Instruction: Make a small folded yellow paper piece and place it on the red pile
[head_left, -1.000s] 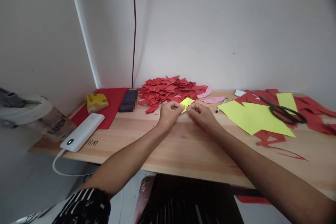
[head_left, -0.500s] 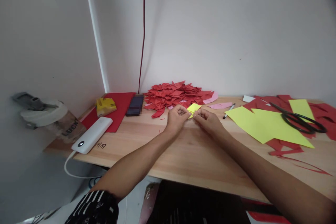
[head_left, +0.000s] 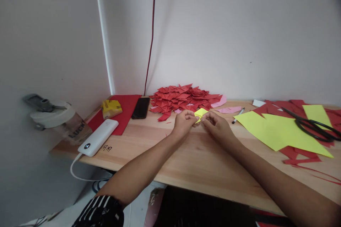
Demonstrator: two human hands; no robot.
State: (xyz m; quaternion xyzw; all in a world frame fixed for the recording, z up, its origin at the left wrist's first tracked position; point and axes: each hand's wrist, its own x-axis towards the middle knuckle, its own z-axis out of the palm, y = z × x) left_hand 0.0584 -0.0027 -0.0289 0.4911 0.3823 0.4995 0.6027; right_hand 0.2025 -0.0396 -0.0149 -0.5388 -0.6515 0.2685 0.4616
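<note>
Between my two hands is a small folded piece of yellow paper (head_left: 201, 112), just above the wooden table (head_left: 170, 159). My left hand (head_left: 184, 122) pinches its left edge between thumb and fingers. On the other side, my right hand (head_left: 215, 123) grips the right edge, fingers curled in. Part of the paper is covered by my fingertips. Right behind my hands lies a heap of folded red paper pieces (head_left: 183, 96). Pink paper strips (head_left: 229, 109) stick out beside the heap.
To the right lie a large yellow sheet (head_left: 282, 131), black scissors (head_left: 310, 127), red scraps (head_left: 293, 152) and a pen (head_left: 238, 115). On the left are a phone (head_left: 141, 108), red sheets (head_left: 125, 115), a yellow packet (head_left: 111, 108), a white power bank (head_left: 98, 137) and a cup (head_left: 61, 120).
The view has shifted a little, so everything sits slightly further right. Both hands keep hold of the yellow paper, and its folded face shows a bit more between the fingers.
</note>
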